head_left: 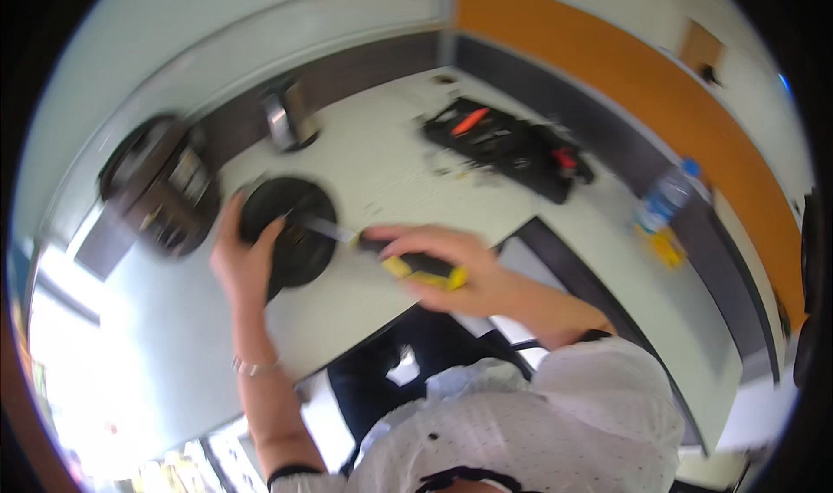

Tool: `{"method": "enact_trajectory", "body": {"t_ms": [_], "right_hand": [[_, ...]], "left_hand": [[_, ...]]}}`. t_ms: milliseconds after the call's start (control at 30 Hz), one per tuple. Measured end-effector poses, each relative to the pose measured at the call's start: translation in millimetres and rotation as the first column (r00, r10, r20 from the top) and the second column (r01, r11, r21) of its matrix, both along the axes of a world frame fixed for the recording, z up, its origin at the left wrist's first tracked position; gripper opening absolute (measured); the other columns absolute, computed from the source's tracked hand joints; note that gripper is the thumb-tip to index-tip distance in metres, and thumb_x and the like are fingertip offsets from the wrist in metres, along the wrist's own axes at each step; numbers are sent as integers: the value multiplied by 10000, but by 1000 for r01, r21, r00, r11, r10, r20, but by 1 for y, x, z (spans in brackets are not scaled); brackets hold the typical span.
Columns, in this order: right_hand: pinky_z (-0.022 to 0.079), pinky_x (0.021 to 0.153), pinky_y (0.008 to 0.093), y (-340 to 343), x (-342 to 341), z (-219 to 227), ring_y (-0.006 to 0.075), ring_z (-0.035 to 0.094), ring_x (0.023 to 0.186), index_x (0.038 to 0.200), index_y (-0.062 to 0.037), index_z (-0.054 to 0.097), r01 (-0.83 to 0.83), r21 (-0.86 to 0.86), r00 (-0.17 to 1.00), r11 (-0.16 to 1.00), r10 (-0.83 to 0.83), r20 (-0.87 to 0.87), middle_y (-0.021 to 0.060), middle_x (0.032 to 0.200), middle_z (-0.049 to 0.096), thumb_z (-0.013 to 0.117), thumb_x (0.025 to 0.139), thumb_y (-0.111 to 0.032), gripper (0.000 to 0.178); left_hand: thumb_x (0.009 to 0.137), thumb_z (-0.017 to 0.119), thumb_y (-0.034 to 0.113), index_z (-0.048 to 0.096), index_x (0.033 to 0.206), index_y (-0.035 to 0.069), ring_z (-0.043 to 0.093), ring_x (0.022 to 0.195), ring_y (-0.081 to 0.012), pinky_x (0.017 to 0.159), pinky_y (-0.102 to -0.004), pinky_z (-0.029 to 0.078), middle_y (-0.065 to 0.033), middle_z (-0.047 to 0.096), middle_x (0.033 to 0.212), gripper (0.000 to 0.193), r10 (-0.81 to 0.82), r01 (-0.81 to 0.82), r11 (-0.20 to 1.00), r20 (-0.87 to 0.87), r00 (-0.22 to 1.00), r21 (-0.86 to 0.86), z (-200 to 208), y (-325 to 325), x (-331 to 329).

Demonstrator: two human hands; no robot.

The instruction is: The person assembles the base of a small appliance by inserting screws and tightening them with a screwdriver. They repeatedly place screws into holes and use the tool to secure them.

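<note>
Screwdriver (395, 259), yellow and black in the handle, lies gripped in the closed right hand (451, 272), its metal shaft reaching onto a round black device (291, 228) on the pale worktop (390, 163). The left hand (243, 263) curls against that device's near edge, steadying it.

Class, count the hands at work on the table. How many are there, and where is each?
2. The left hand grips the black round disc; the right hand holds a yellow-and-black screwdriver against it. None hidden.
</note>
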State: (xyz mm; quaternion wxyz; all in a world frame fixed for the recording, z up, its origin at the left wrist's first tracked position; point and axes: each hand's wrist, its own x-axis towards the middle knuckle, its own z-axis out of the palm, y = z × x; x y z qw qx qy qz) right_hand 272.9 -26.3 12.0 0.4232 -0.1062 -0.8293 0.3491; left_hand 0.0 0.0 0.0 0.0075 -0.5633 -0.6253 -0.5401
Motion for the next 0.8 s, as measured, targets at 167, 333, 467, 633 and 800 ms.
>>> {"method": "enact_trajectory", "body": {"t_ms": [167, 333, 467, 633, 800], "right_hand": [[490, 876, 285, 0, -25, -9, 217, 635, 1015, 1117, 29, 588, -2, -235, 976, 972, -49, -210, 240, 1245, 578, 627, 802, -22, 321], [563, 800, 326, -7, -26, -16, 221, 657, 901, 1127, 93, 565, 23, -277, 930, 961, -122, -346, 256, 1195, 591, 520, 884, -12, 268], [568, 782, 323, -14, -30, -18, 232, 661, 900, 1112, 99, 567, 83, -395, 906, 915, -234, -352, 270, 1156, 604, 495, 914, -47, 257], [560, 762, 297, -16, -38, -17, 226, 664, 871, 1106, 79, 572, 153, -407, 853, 900, -328, -406, 250, 1159, 609, 469, 938, -48, 235], [493, 814, 254, -16, -42, -28, 130, 602, 958, 1151, 10, 577, 33, -329, 857, 944, -196, -477, 162, 1236, 598, 533, 886, 22, 269]], "left_hand": [[649, 807, 191, 618, 1163, -14, 594, 1120, -314, 950, -353, 478, -166, 596, 1250, 585, 99, -96, 995, -147, 984, 32, 10, -18, -39], [647, 805, 189, 618, 1167, -12, 612, 1086, -293, 923, -344, 493, -165, 605, 1234, 588, 125, -121, 991, -79, 989, 51, -8, -16, -29], [655, 802, 182, 614, 1196, 3, 634, 1054, -269, 912, -334, 494, -157, 625, 1212, 600, 140, -133, 989, -126, 982, 62, -10, -15, -30], [660, 803, 185, 617, 1187, 7, 623, 1072, -286, 927, -344, 485, -161, 617, 1223, 587, 149, -136, 986, -152, 977, 96, -10, -14, -30], [687, 805, 186, 599, 1241, 33, 634, 1027, -216, 914, -320, 469, -163, 661, 1139, 610, 122, -118, 992, -84, 989, 43, -17, -16, -36]]}}
